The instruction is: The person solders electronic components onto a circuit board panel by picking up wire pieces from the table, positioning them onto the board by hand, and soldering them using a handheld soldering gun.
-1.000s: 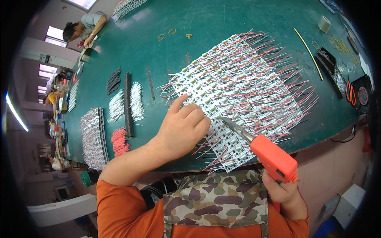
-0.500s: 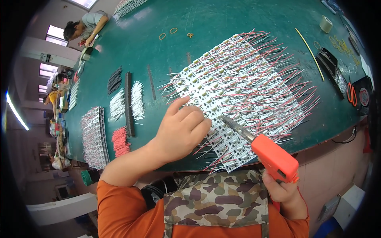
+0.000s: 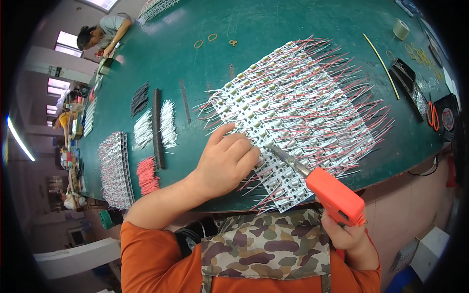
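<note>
A panel of white circuit boards (image 3: 250,115) lies slanted on the green table, with rows of small components and many red and white wires sticking out past its edges. My left hand (image 3: 225,163) rests at the panel's left edge, its fingers bent and drawn together; the fingertips are hidden, so what they pinch cannot be made out. In my right hand (image 3: 344,235) is a red pistol-shaped soldering gun (image 3: 337,194), gripped by its handle. Its dark, worn tip points left at the boards, just right of my left fingers; whether it touches them is unclear.
Left of the panel lie bundles of white wires (image 3: 168,124), red wires (image 3: 147,175) and black wires (image 3: 139,100), beside a dark bar (image 3: 157,128). A stack of wired boards (image 3: 115,168) stands further left. Orange-handled scissors (image 3: 432,116) lie right. A co-worker (image 3: 108,34) sits far left.
The soldering gun has shifted slightly left and down. My left hand has moved a little, its fingers still at the panel's edge.
</note>
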`<state>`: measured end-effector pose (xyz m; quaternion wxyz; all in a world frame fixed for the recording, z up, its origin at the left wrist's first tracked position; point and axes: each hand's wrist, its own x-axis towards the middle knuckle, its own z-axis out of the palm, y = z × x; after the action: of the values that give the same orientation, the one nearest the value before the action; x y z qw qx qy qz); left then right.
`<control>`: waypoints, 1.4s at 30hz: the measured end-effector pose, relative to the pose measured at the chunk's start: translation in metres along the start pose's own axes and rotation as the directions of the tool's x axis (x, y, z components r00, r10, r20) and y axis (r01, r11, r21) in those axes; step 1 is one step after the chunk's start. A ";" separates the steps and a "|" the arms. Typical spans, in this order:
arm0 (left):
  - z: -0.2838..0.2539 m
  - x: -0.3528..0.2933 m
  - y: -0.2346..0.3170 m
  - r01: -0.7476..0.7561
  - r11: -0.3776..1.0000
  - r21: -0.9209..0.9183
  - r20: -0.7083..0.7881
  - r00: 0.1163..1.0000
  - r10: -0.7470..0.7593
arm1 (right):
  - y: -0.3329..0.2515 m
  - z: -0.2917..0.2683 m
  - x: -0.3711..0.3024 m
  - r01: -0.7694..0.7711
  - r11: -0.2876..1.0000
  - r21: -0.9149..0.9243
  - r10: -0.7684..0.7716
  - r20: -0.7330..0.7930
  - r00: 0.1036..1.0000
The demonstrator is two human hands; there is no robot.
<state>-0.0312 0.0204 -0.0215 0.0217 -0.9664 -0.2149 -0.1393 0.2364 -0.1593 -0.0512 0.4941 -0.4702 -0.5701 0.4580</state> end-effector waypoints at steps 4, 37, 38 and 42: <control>0.001 0.000 0.000 -0.005 1.000 -0.004 0.012 1.000 0.005 | 0.002 0.001 0.001 0.077 0.996 -0.045 -0.076 0.008 0.997; -0.011 0.008 0.004 -0.032 0.999 0.037 0.163 0.986 0.026 | 0.003 -0.001 -0.003 -0.002 1.000 -0.008 0.002 -0.022 1.000; -0.009 0.008 0.004 -0.033 0.999 0.037 0.163 0.986 0.026 | 0.004 -0.002 -0.001 0.054 0.997 -0.052 -0.055 -0.012 0.998; -0.007 0.010 0.003 -0.050 0.999 0.018 0.131 0.990 0.047 | -0.001 -0.001 0.004 0.104 0.991 -0.089 -0.104 0.005 0.995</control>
<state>-0.0233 0.0210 -0.0119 0.0213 -0.9781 -0.1938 -0.0729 0.2371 -0.1550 -0.0494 0.4957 -0.4611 -0.6138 0.4060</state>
